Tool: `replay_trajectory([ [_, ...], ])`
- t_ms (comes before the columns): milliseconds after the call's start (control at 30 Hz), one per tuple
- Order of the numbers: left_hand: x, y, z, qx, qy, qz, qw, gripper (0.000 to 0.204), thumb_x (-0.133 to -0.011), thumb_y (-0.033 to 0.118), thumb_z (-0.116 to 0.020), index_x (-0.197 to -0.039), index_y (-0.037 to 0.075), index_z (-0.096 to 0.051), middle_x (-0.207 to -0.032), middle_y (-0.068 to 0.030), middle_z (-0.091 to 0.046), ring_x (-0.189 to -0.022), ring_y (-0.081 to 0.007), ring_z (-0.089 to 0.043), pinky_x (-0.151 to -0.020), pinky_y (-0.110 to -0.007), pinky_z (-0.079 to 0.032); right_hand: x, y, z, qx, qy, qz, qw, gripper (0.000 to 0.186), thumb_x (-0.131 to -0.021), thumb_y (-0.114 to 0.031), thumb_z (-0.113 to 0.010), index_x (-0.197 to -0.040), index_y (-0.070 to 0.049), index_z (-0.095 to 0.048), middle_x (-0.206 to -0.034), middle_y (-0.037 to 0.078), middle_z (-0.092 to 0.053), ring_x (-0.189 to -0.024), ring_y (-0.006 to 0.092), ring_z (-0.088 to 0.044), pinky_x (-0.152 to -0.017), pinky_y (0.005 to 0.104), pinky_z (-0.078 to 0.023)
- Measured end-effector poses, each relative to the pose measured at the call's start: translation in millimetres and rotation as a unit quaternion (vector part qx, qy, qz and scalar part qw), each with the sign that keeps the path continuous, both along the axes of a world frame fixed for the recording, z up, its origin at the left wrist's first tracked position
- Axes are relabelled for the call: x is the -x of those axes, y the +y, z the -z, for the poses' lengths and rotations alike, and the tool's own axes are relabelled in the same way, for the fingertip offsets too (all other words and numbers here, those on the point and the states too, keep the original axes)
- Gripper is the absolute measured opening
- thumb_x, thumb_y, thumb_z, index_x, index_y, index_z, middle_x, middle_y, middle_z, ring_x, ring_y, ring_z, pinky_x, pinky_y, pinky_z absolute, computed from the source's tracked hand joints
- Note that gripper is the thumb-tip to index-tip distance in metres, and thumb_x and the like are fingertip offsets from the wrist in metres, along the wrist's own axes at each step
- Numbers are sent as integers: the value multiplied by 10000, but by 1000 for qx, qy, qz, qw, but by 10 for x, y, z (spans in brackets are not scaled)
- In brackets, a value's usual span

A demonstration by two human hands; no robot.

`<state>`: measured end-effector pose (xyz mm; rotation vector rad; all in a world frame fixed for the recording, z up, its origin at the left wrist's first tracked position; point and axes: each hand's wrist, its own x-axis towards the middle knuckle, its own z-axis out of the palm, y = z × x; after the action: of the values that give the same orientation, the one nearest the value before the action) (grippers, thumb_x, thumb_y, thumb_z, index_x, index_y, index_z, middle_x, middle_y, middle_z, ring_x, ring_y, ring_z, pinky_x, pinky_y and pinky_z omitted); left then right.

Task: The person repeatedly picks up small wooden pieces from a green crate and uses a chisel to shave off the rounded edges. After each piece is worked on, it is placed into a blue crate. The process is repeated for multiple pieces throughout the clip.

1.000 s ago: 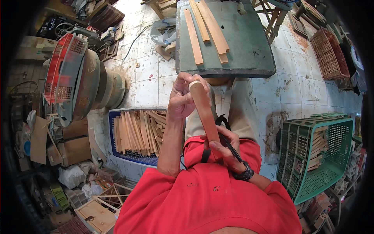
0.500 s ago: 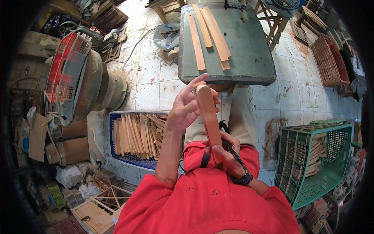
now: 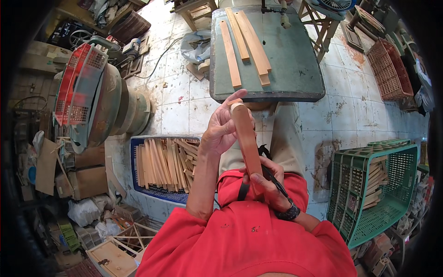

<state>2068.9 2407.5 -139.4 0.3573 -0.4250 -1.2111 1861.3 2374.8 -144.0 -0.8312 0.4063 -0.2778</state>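
Note:
A reddish-brown wooden slat with a rounded, paler far end slants from below the table's near edge down to my lap. My left hand grips it near that far end, index finger stretched along the tip and other fingers partly hidden behind. My right hand is closed around the near end, thumb on top. A second piece of wood seems to show at the far end; I cannot tell if it is separate. Beyond my hands, several long slats lie on the green-topped table, some overlapping.
A blue crate full of wooden strips stands on the floor at left. To the right, a green crate lies on its side with strips inside. A red basket stands at far right. Round machinery with a red basket rises at left.
The view has shifted slightly. Both hands keep hold of the slat in nearly the same pose, with no clear movement of the slat itself.

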Motion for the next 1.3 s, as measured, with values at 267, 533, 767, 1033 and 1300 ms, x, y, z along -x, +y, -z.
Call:
replay_trajectory([
  [267, -4, -6, 8, 11, 3, -4, 1000, 907, -826, 36, -726, -1477, -46, -100, -1030, -210, -597, -948, -317, -618, -785, -514, -595, 9, -14, -6, -12, -7, 2, 1000, 441, -874, -136, -704, -1234, 68, -554, -1019, 134, -686, -812, 124, -639, -762, 267, -525],
  [533, 9, -15, 3, 13, 4, -7, 1000, 900, -822, 37, -729, -1473, -42, -111, -1031, -213, -592, -947, -318, -617, -795, -513, -594, 8, -3, 30, -6, -3, 3, 1000, 447, -875, -130, -703, -1246, 66, -549, -1019, 133, -686, -809, 121, -637, -756, 267, -524],
  [767, 79, 2, -151, -30, -63, -23, 997, 897, -844, 245, -745, -1471, -30, -166, -1185, -226, -582, -1084, -353, -606, -869, -494, -562, -2, -3, -1, -9, 0, 15, 1000, 437, -880, -124, -694, -1249, 59, -549, -1016, 130, -689, -801, 119, -634, -756, 268, -523],
  [1033, 425, 117, -616, -315, -338, -188, 867, 469, -848, 109, -751, -1230, -73, -548, -1014, -121, -697, -927, -135, -666, -783, -260, -551, -3, -21, 35, -10, 11, 23, 1000, 457, -875, -152, -707, -1248, 61, -551, -983, 123, -690, -785, 110, -623, -747, 259, -516],
  [1300, 461, 148, -673, -333, -358, -180, 853, 319, -881, 46, -689, -1145, -79, -560, -1019, -172, -689, -906, -218, -694, -811, -322, -569, 19, 8, 4, 13, -2, 25, 1000, 479, -867, -173, -718, -1248, 63, -547, -1002, 126, -684, -817, 130, -644, -768, 277, -526],
])
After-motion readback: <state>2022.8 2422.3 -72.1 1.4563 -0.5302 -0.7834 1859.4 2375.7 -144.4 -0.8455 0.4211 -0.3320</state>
